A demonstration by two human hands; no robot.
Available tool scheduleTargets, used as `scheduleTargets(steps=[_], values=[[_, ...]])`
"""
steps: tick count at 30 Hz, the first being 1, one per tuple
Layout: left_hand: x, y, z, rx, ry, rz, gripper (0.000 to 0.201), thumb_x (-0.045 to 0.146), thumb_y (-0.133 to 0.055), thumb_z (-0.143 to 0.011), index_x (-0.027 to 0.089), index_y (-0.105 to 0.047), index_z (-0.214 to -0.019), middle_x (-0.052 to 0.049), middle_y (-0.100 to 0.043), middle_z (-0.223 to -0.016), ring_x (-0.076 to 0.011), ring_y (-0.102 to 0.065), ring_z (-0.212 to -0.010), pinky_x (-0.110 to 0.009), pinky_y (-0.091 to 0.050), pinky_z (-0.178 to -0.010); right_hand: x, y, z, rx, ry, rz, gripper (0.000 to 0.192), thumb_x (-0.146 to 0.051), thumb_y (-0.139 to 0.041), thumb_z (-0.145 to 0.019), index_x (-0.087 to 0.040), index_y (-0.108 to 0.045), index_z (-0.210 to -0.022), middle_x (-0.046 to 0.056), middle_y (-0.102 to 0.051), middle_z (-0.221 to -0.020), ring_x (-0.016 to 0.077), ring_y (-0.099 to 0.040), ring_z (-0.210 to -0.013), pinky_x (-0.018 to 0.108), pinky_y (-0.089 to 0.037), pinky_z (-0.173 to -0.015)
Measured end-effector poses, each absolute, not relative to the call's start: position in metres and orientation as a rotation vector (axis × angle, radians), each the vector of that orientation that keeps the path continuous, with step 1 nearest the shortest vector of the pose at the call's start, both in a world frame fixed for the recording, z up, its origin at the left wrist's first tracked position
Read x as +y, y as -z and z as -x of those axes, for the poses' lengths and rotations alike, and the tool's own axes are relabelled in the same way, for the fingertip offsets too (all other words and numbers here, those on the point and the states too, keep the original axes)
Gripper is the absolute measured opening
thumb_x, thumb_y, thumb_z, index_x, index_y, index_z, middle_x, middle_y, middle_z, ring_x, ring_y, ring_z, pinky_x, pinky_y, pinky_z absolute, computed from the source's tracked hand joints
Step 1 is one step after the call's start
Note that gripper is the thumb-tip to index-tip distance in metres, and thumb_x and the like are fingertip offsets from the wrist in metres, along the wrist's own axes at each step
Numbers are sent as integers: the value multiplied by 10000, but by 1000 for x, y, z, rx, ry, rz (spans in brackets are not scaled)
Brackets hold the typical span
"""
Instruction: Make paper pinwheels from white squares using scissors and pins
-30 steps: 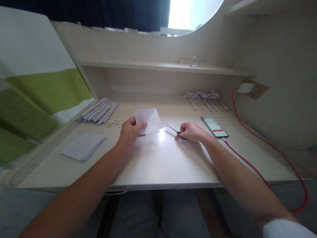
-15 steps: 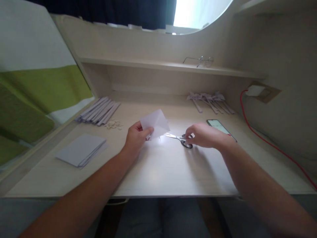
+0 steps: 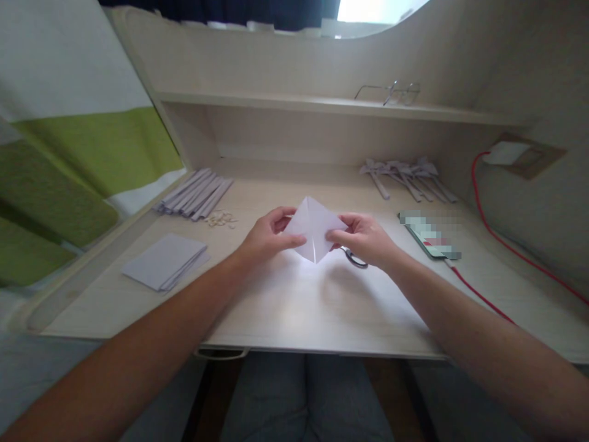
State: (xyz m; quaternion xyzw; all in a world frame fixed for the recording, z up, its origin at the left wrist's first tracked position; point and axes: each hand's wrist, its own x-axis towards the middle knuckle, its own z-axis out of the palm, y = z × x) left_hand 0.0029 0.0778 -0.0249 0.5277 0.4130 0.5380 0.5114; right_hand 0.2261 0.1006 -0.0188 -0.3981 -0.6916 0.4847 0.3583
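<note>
Pale desk (image 3: 294,307), shelf behind. Far left: paper strips (image 3: 196,193); near left: sheet stack (image 3: 163,261). Centre: my left hand (image 3: 267,236) and right hand (image 3: 365,239) pinch the folded paper (image 3: 313,230) between them, point down, both equally near. Scissors (image 3: 354,258) lie under my right hand; phone (image 3: 427,236) right.

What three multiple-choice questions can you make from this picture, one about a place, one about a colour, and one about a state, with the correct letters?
1. Where do the eyeglasses lie?
A. on the shelf above the desk
B. on the phone
C. on the stack of paper sheets

2. What colour is the cable from the wall plug?
A. green
B. red
C. black

3. How is the folded white paper held?
A. flat on the desk, untouched
B. by the left hand alone
C. between the left hand and the right hand

Answers: 1 A, they rest on the shelf's board; 2 B, it runs red down to the phone; 3 C, fingers of both hands pinch its side corners.
</note>
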Motion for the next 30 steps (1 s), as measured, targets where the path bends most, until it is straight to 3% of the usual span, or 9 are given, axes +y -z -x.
scheduleTargets(steps=[2,5,9,14,18,22,26,30], values=[[87,9,6,919,-995,-1450,455,263,-900,-586,133,-765,-1000,-65,-772,-939,-226,-700,-894,-295,-524,-780,100,10,-230,-1870,-1183,1053,97,-203,-699,-759,-136,-738,-817,27,-712,-722,143,-631,-619,237,-462,-545],[100,1,15,970,-737,-1586,227,326,-840,-714,137,-790,-831,-32,-736,-744,-158,-645,-666,-248,-454,-616,95,0,-231,-1909,-1149,1127,60,-193,-695,-754,-138,-715,-769,-12,-642,-635,98,-518,-512,219,-335,-450],[106,16,16,971,-755,-1508,185,306,-851,-725,163,-817,-837,-31,-769,-783,-160,-671,-686,-254,-474,-656,93,2,-228,-1807,-1325,1079,58,-171,-701,-732,-136,-703,-779,-12,-658,-636,100,-555,-535,213,-373,-470],[98,25,13,887,-804,-1386,366,335,-896,-677,170,-798,-989,-57,-790,-921,-202,-707,-756,-270,-502,-674,95,15,-228,-1693,-1441,1029,123,-191,-709,-776,-142,-738,-885,27,-747,-770,113,-619,-593,224,-446,-520],[87,27,4,1006,-731,-1317,309,350,-886,-666,130,-788,-860,-47,-756,-772,-170,-654,-638,-242,-450,-584,92,24,-224,-1647,-1560,1001,85,-203,-729,-792,-145,-728,-854,24,-734,-759,135,-664,-666,252,-521,-636],[80,40,0,1109,-755,-1304,228,331,-821,-722,127,-773,-812,-39,-741,-740,-166,-637,-627,-244,-441,-579,86,32,-218,-1628,-1529,1026,93,-220,-750,-814,-148,-700,-846,15,-696,-734,136,-654,-671,258,-513,-634],[78,45,3,1157,-795,-1284,239,371,-779,-781,141,-768,-842,-34,-747,-755,-162,-638,-628,-244,-445,-584,78,38,-219,-1617,-1356,957,292,-251,-723,-895,-203,-606,-1157,-22,-681,-740,152,-669,-680,287,-540,-651],[75,33,2,1161,-879,-1195,259,391,-788,-763,154,-796,-868,-50,-774,-790,-200,-676,-669,-272,-492,-619,68,43,-229,-1860,-888,862,405,-142,-637,-932,-263,-561,-1311,23,-723,-967,164,-680,-806,313,-566,-714]])
